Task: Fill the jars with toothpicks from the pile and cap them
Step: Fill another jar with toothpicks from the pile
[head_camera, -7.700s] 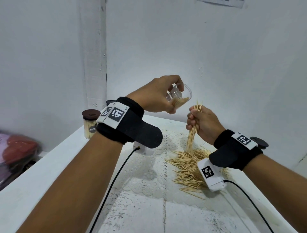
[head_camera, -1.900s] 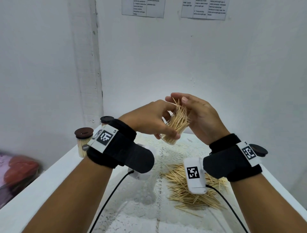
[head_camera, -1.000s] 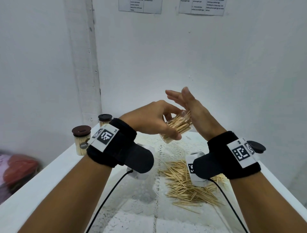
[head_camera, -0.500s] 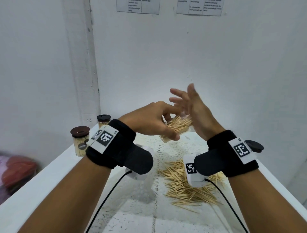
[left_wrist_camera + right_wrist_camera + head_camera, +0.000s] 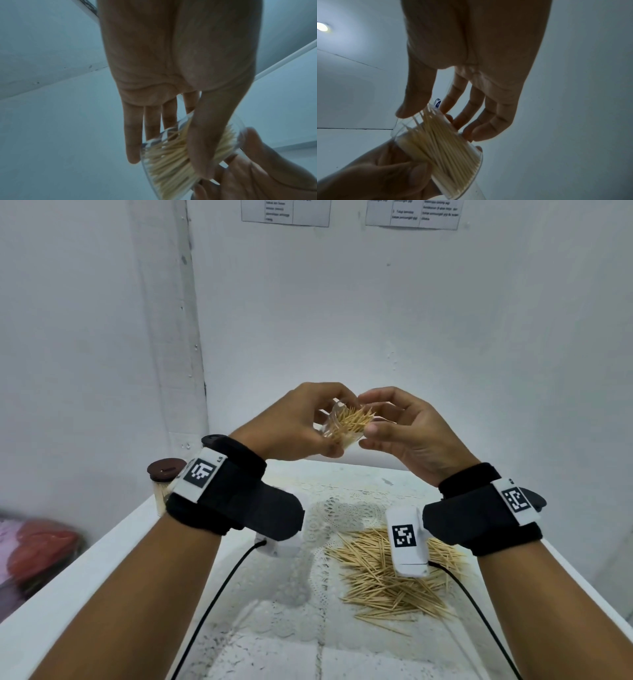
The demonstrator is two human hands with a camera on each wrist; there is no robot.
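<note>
My left hand (image 5: 308, 426) grips a clear jar (image 5: 337, 428) packed with toothpicks and holds it tilted in the air above the table. In the left wrist view the thumb lies across the jar (image 5: 171, 162). My right hand (image 5: 373, 416) is at the jar's mouth, with thumb and curled fingertips on either side of the rim and the toothpick tips sticking out between them. The right wrist view shows the same jar (image 5: 445, 155). No cap is on it. The loose toothpick pile (image 5: 383, 577) lies on the lace mat under my right wrist.
Two filled jars with dark lids stand at the table's far left: one (image 5: 164, 484) beside my left wrist, the other's lid (image 5: 214, 440) peeking behind it. White walls close in at the back and left. A red bundle (image 5: 37, 546) lies off the table's left edge (image 5: 102, 546).
My right hand went from an open palm patting the toothpick ends to fingers curled around the jar's mouth. The left hand has kept hold of the jar and raised it slightly.
</note>
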